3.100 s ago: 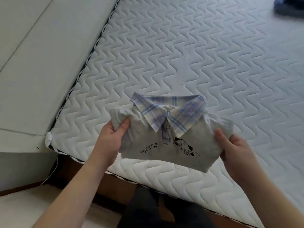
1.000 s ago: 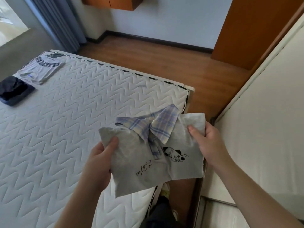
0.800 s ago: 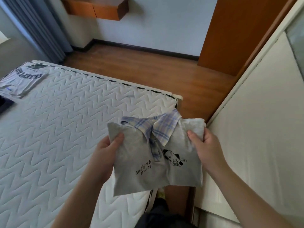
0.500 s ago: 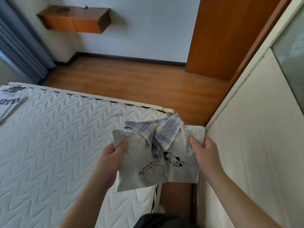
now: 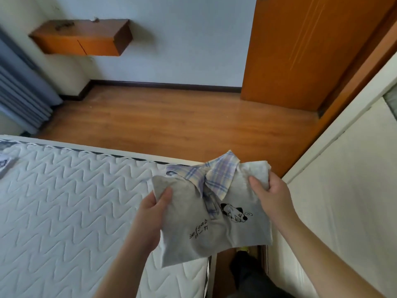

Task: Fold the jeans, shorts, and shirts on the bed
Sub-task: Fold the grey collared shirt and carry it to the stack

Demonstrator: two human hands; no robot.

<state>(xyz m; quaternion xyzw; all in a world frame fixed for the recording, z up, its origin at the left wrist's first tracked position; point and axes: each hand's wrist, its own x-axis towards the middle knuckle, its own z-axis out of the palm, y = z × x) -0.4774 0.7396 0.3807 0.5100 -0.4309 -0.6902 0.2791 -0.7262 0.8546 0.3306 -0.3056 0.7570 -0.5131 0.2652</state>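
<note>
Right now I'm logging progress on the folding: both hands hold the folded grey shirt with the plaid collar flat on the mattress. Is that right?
Not quite. In the head view the left hand and right hand do grip the folded grey shirt with the plaid collar, but it is held up in the air over the mattress corner, not lying flat on it.

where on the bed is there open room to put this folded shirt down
The quilted mattress lies bare from its striped far edge down to the left hand, the widest free patch. The folded grey shirt, held by the left hand and the right hand, hangs over the bed's right corner. Another garment occupies the far left edge.
</note>
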